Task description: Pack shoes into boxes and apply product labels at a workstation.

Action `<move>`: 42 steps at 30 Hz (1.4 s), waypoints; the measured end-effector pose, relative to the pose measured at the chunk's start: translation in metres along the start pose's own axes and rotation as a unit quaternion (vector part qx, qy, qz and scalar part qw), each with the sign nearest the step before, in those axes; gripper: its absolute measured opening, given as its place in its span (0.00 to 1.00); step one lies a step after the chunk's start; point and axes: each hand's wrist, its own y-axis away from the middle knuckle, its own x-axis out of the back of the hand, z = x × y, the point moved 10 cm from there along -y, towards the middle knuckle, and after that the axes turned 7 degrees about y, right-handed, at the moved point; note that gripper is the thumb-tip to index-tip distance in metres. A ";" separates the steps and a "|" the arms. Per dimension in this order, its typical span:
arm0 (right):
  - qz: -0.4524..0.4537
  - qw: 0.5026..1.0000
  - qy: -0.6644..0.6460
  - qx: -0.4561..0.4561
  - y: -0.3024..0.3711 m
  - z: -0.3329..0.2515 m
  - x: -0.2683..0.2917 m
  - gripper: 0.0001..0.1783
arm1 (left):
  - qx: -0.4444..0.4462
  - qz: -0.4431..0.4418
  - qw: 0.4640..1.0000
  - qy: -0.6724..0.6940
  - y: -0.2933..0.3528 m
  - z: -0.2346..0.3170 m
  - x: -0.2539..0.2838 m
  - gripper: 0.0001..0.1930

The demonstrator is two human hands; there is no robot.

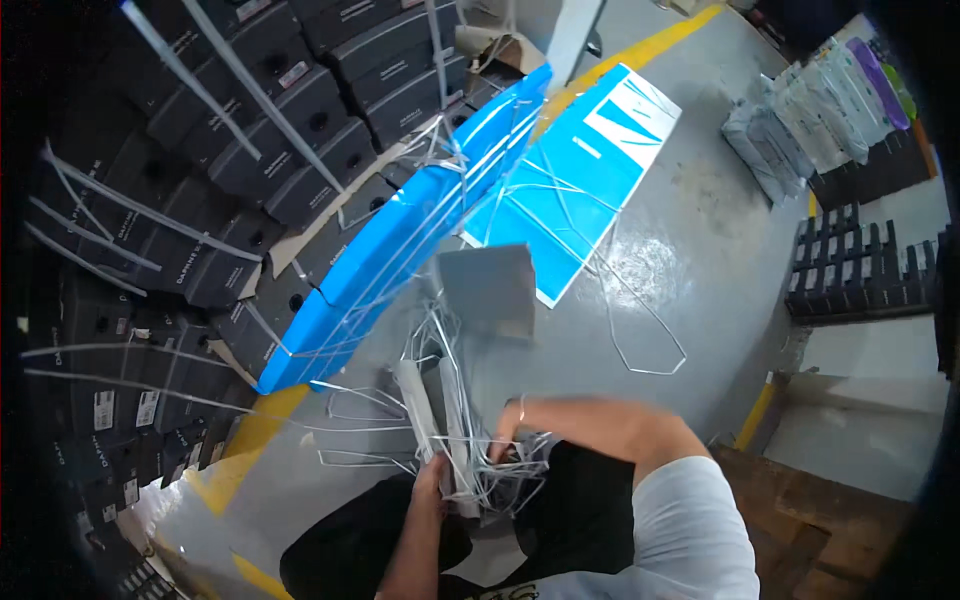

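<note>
A tangle of thin white plastic strapping (500, 482) lies in front of me between my knees, with long pale strips (417, 405), which look like cardboard edge guards, standing up out of it. My left hand (430, 478) is closed around the lower end of the left strip. From the right, my right hand (507, 425) reaches down into the tangle, its fingers bent against the strapping and partly hidden by it. A grey piece of board (488, 290) is just beyond the strips. Loose strap ends spread left across the floor.
Stacked black shoe boxes (110, 220) fill the left, with loose straps hanging over them. A long blue panel (400, 240) leans against them; a blue and white panel (570, 185) lies beside it. Plastic-wrapped packs (820, 110), more dark boxes (860, 265) and a wooden pallet (800, 510) are right.
</note>
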 end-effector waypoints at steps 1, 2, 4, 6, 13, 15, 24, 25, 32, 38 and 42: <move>0.032 0.999 -0.010 -0.019 0.016 0.025 0.022 0.23 | -0.046 0.024 0.998 -0.028 -0.004 0.007 0.023 0.26; 0.093 0.994 -0.009 -0.054 0.035 0.057 0.050 0.23 | -0.017 0.059 0.980 -0.191 0.019 0.042 0.022 0.26; 0.322 0.924 0.047 -0.199 0.095 0.129 0.134 0.24 | -0.045 0.043 0.997 -0.034 0.069 0.060 0.015 0.23; 0.584 0.734 0.048 -0.343 0.192 0.202 0.187 0.30 | -0.072 0.083 0.993 -0.041 0.117 0.072 0.013 0.17; 0.676 0.506 -0.284 -0.454 0.225 0.307 0.165 0.65 | -0.096 0.127 0.987 0.027 0.198 0.053 0.064 0.10; 0.668 0.482 -0.293 -0.486 0.221 0.263 0.174 0.68 | -0.093 0.139 0.985 0.044 0.201 0.048 0.069 0.11; 0.801 0.311 -0.509 0.052 0.189 0.326 0.148 0.31 | -0.103 0.111 0.988 0.001 0.187 0.062 0.039 0.20; 0.774 0.333 -0.535 0.062 0.198 0.268 0.155 0.22 | -0.122 0.113 0.986 0.000 0.191 0.068 0.027 0.22; 0.612 0.784 0.026 -0.097 0.212 0.045 0.082 0.09 | -0.245 0.065 0.949 -0.190 0.156 0.120 -0.039 0.35; 0.244 0.956 0.157 0.030 0.132 -0.132 -0.009 0.20 | -0.225 0.073 0.945 -0.225 0.184 0.132 -0.047 0.34; 0.282 0.946 0.150 0.055 0.111 -0.199 -0.047 0.17 | -0.192 0.120 0.901 -0.370 0.216 0.152 -0.012 0.34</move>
